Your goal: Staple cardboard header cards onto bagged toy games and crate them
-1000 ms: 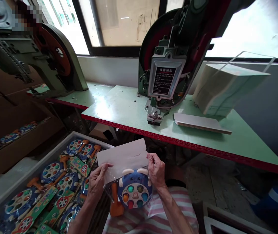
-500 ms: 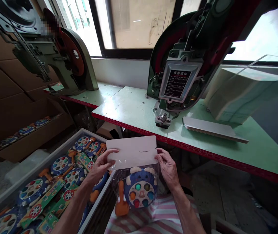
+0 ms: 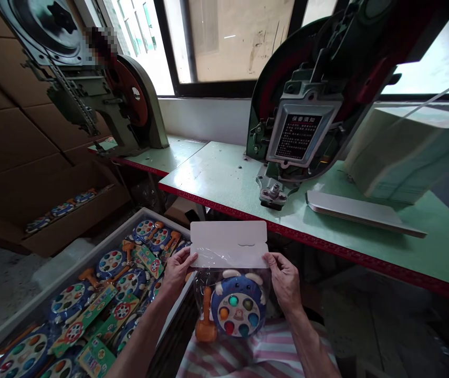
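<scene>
Here, a person holds a white card [image 3: 228, 236] with both hands, just in front of the near red edge of the green bench [image 3: 212, 170] and not on it. The left hand [image 3: 177, 269] has its fingers pinched on the card's bottom left corner. The right hand [image 3: 285, 278] has its fingers pinched on the bottom right corner. The card is almost level, with a small wavy line on it. Below the card is a clear bag with a round blue toy [image 3: 239, 312] and an orange hammer [image 3: 206, 328] side by side inside. The toy has bright bumps in a ring, and the hammer is at its left with its head down. Under them is a pink and white striped cloth [image 3: 267, 354] on the lap. By the left arm, a big grey tub [image 3: 176, 305] is full of more toys like this. On the bench, the foot of a big dark machine [image 3: 273, 195] sits near the near edge. A small pile of cards [image 3: 360, 211] lies along that edge, right of the foot.
</scene>
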`<state>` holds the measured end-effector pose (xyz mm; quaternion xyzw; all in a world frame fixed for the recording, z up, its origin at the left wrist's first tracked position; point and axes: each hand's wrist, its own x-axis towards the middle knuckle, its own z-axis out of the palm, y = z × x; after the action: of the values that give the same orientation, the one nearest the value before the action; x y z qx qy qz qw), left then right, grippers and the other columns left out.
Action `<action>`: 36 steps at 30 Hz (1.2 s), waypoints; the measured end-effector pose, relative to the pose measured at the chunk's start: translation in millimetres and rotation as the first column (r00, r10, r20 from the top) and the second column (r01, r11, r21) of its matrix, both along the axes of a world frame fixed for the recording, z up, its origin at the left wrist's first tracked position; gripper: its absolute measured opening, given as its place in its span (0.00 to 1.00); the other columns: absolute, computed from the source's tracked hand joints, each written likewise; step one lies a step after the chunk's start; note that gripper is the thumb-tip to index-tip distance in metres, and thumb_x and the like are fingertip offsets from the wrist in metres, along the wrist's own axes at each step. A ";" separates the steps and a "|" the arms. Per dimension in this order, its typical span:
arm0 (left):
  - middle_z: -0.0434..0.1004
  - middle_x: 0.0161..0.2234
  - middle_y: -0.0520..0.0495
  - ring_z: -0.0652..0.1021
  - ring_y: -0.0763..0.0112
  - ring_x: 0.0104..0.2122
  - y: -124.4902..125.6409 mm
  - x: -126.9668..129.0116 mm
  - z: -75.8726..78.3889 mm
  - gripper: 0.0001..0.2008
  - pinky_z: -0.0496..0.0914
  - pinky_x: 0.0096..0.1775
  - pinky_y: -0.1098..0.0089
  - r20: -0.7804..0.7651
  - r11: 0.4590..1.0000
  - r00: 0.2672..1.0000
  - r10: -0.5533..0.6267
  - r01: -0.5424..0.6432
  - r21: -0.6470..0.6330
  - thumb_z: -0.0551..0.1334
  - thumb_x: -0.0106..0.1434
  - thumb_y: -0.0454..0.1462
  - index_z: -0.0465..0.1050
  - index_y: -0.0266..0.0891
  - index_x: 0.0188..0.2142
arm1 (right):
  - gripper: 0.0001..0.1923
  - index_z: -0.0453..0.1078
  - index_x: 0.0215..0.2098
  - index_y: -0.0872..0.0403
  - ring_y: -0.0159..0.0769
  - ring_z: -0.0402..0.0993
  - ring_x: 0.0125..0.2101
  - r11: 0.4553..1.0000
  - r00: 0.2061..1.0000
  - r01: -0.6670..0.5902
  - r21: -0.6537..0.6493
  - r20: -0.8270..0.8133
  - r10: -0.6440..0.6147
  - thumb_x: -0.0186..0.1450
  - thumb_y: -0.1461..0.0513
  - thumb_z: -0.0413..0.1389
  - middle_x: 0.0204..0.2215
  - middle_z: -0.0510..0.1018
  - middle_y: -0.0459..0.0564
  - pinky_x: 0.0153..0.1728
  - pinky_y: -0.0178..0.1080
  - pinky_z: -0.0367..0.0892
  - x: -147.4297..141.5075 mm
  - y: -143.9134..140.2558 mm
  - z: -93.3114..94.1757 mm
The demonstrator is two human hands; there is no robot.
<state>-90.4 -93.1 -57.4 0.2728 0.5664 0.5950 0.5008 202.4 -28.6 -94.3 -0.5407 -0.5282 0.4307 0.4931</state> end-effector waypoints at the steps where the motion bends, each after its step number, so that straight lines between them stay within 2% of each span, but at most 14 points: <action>1: 0.86 0.41 0.44 0.83 0.60 0.38 0.1 1.0 2.5 0.27 0.81 0.37 0.64 -0.001 1.000 1.000 -0.004 0.004 0.018 0.77 0.51 0.49 0.80 0.36 0.45 | 0.23 0.78 0.34 0.55 0.40 0.73 0.32 1.000 1.000 0.002 0.000 0.002 -0.002 0.66 0.43 0.60 0.30 0.81 0.50 0.33 0.36 0.67 0.0 -0.4 0.4; 5: 0.86 0.42 0.44 0.83 0.58 0.39 0.0 8.9 8.0 0.27 0.80 0.38 0.63 -0.041 0.999 0.999 -0.025 0.027 0.044 0.75 0.54 0.50 0.79 0.37 0.48 | 0.23 0.78 0.34 0.55 0.41 0.73 0.33 1.000 0.999 0.027 0.005 0.020 -0.027 0.66 0.43 0.60 0.30 0.81 0.51 0.34 0.37 0.68 -0.5 -2.9 3.6; 12: 0.85 0.34 0.46 0.82 0.62 0.32 6.5 19.0 4.5 0.25 0.79 0.36 0.65 -0.126 0.997 0.991 0.053 -0.045 0.063 0.75 0.52 0.53 0.80 0.36 0.40 | 0.24 0.77 0.33 0.54 0.40 0.72 0.31 0.998 0.997 0.054 0.012 0.059 -0.055 0.66 0.42 0.59 0.28 0.79 0.49 0.32 0.37 0.66 2.7 -3.3 4.9; 15: 0.85 0.34 0.45 0.82 0.63 0.33 8.8 17.9 8.4 0.24 0.77 0.36 0.68 -0.141 0.996 0.989 0.039 -0.027 0.086 0.76 0.52 0.52 0.81 0.35 0.39 | 0.25 0.74 0.30 0.53 0.38 0.70 0.29 0.995 0.989 0.090 0.044 0.112 -0.094 0.66 0.40 0.59 0.25 0.77 0.47 0.31 0.36 0.64 2.3 -1.6 7.4; 18: 0.85 0.36 0.44 0.82 0.61 0.35 8.2 14.5 10.1 0.24 0.77 0.38 0.68 -0.121 0.998 0.993 -0.002 0.010 0.066 0.76 0.52 0.52 0.81 0.35 0.40 | 0.25 0.72 0.29 0.52 0.38 0.70 0.28 0.986 0.975 0.142 0.086 0.158 -0.155 0.65 0.40 0.58 0.25 0.77 0.47 0.31 0.37 0.64 -1.2 -0.1 10.0; 22: 0.85 0.37 0.44 0.82 0.62 0.35 7.1 7.1 4.1 0.26 0.76 0.36 0.68 -0.077 1.000 0.997 0.009 -0.009 0.002 0.77 0.50 0.51 0.81 0.36 0.43 | 0.23 0.70 0.29 0.51 0.38 0.72 0.28 0.983 0.976 0.154 0.099 0.137 -0.167 0.65 0.41 0.59 0.25 0.77 0.47 0.32 0.38 0.65 -5.8 2.4 8.5; 26: 0.84 0.38 0.43 0.80 0.64 0.34 8.4 -2.9 -1.2 0.26 0.75 0.34 0.71 -0.116 0.998 0.992 -0.040 0.035 -0.043 0.76 0.53 0.50 0.81 0.36 0.45 | 0.21 0.70 0.31 0.52 0.38 0.73 0.28 0.988 0.989 0.147 0.049 -0.006 -0.147 0.62 0.43 0.63 0.27 0.78 0.48 0.31 0.38 0.67 -6.6 7.0 2.0; 28: 0.84 0.39 0.43 0.80 0.65 0.33 9.6 -8.2 -1.0 0.26 0.74 0.33 0.72 -0.126 0.995 0.988 -0.087 0.081 -0.050 0.75 0.54 0.50 0.80 0.36 0.47 | 0.21 0.71 0.38 0.52 0.37 0.73 0.28 0.994 0.984 0.107 -0.019 -0.143 -0.108 0.61 0.45 0.65 0.26 0.78 0.46 0.31 0.37 0.68 -5.7 9.3 0.2; 32: 0.84 0.43 0.43 0.81 0.62 0.36 10.7 -15.3 3.0 0.29 0.76 0.35 0.69 -0.086 0.986 0.983 -0.162 0.158 -0.056 0.76 0.54 0.48 0.78 0.39 0.51 | 0.32 0.68 0.57 0.53 0.32 0.69 0.24 0.991 0.921 -0.055 -0.121 -0.389 0.004 0.59 0.50 0.68 0.22 0.74 0.38 0.30 0.34 0.66 -0.9 13.1 5.0; 36: 0.84 0.42 0.44 0.81 0.64 0.33 8.6 -15.2 7.2 0.39 0.76 0.31 0.71 -0.024 0.991 0.993 -0.116 0.115 -0.065 0.78 0.50 0.45 0.72 0.39 0.60 | 0.37 0.68 0.62 0.51 0.29 0.67 0.23 0.961 0.845 -0.230 -0.157 -0.522 0.117 0.57 0.54 0.69 0.21 0.72 0.37 0.27 0.31 0.62 6.0 16.1 12.2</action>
<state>-105.6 -84.5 -50.2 0.2971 0.5751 0.5428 0.5351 208.5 -12.5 -82.1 -0.4076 -0.3775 0.6547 0.5126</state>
